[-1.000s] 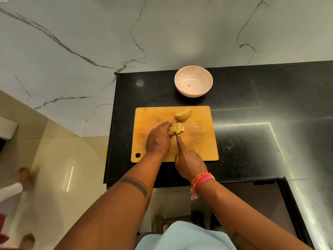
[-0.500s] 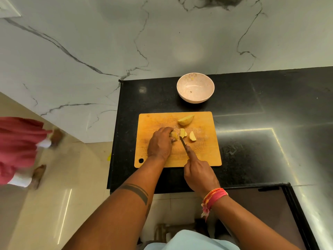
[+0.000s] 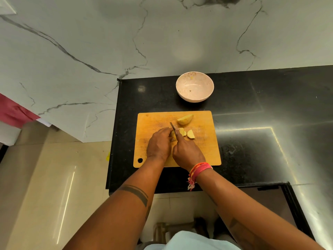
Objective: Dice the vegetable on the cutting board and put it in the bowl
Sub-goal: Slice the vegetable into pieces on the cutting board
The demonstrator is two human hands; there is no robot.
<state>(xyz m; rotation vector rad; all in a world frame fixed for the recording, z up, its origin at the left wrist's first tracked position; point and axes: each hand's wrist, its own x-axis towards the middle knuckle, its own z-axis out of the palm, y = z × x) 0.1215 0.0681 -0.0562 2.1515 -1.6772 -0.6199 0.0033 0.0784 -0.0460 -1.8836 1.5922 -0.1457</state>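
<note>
A wooden cutting board [image 3: 155,121] lies on the black counter. On it, my left hand [image 3: 158,144] holds down a yellow potato piece [image 3: 173,135] with curled fingers. My right hand [image 3: 187,152] grips a small knife [image 3: 173,126], its blade standing on that piece right beside my left fingertips. Two cut chunks [image 3: 190,134] lie just right of the blade. A larger potato wedge [image 3: 185,119] sits near the board's far edge. The pale pink bowl [image 3: 195,76] stands beyond the board, with only tiny specks inside.
The black counter [image 3: 261,132] stretches right of the board and ends at a left edge [image 3: 112,141] over a tiled floor. A marble wall rises behind. A dark framed hob or sink [image 3: 281,195] is at my lower right. A person's red garment [image 3: 12,112] shows at far left.
My right hand moved back in beside my left, and the knife blade now stands on the held piece. The person in red at the left moved farther off.
</note>
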